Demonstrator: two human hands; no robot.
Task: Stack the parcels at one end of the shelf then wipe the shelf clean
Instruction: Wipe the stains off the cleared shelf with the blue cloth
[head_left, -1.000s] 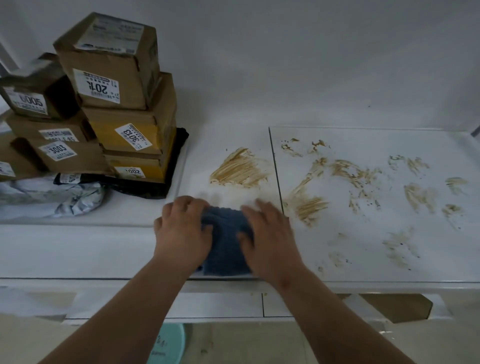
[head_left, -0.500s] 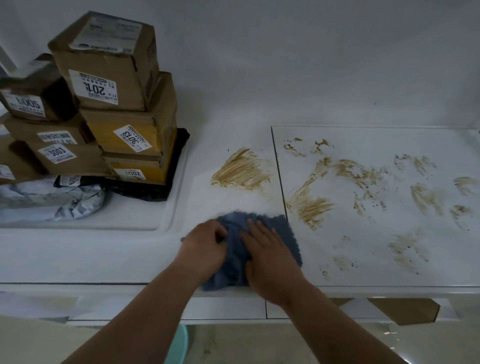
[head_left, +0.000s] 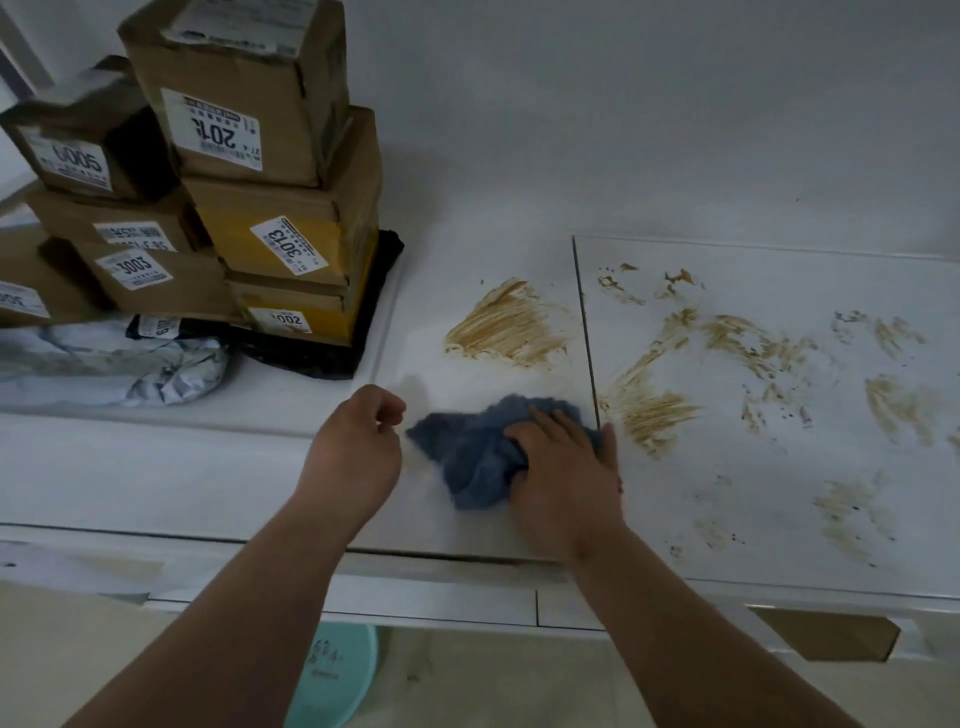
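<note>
Several cardboard parcels with white labels stand stacked at the left end of the white shelf. A crumpled blue cloth lies on the shelf near its front edge. My right hand presses on the cloth's right part, fingers spread over it. My left hand hovers just left of the cloth with loosely curled fingers and holds nothing. Brown smears mark the shelf beyond the cloth, and more smears spread across the right panel.
A grey plastic mailer and a black bag lie under and beside the stack. A seam splits the shelf panels. Below the shelf are a teal round object and a piece of cardboard.
My left hand has come off the cloth and moved left. The right hand stays on the cloth, which has shifted slightly right toward the seam.
</note>
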